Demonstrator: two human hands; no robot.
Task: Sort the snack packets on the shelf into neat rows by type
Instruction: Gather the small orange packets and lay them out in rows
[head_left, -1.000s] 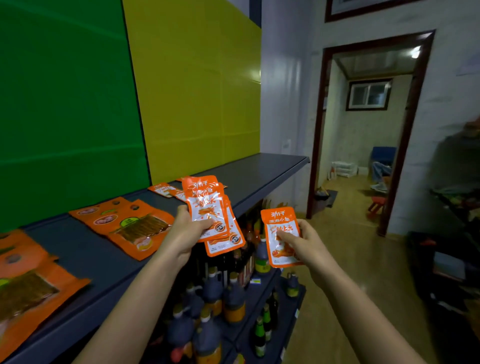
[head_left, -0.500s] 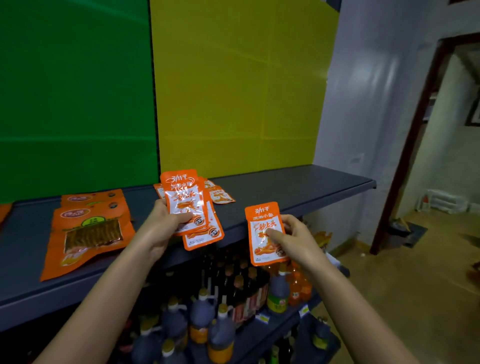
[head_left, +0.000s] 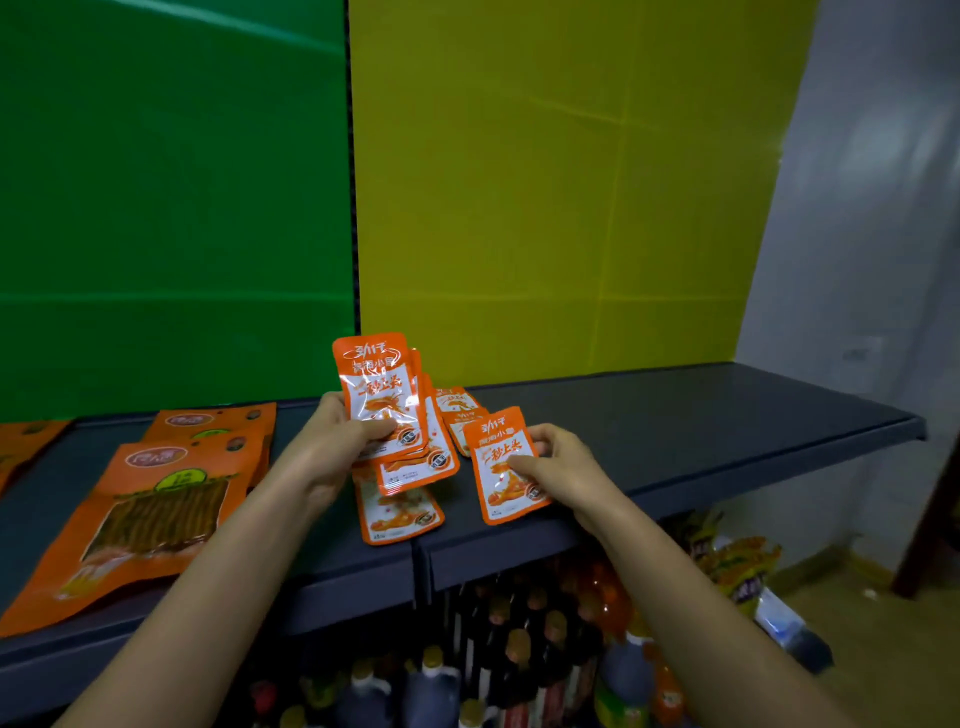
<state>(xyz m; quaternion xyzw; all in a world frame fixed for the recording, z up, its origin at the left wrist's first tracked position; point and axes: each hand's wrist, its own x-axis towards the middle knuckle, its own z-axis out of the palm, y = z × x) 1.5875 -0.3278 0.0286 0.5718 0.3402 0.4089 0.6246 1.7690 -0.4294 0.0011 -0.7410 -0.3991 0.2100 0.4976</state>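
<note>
My left hand (head_left: 332, 447) grips a fanned stack of small orange-and-white snack packets (head_left: 384, 400) above the dark grey shelf (head_left: 701, 415). My right hand (head_left: 558, 465) pinches a single small packet (head_left: 504, 465) of the same kind by its right edge, low over the shelf's front. Another small packet (head_left: 397, 512) lies flat near the front edge beneath the stack. Two more small packets (head_left: 457, 410) lie behind, partly hidden. Large orange packets (head_left: 150, 514) with a clear window lie overlapped on the shelf's left part.
The shelf's right half is bare. Green and yellow panels back the shelf. Below it stand several dark bottles (head_left: 431, 686) and orange drink bottles. Yellow snack bags (head_left: 737, 566) sit lower right by the floor.
The view has swung left onto the shelf. Both hands have come closer to the shelf, and my right hand has brought its single packet down over the front part.
</note>
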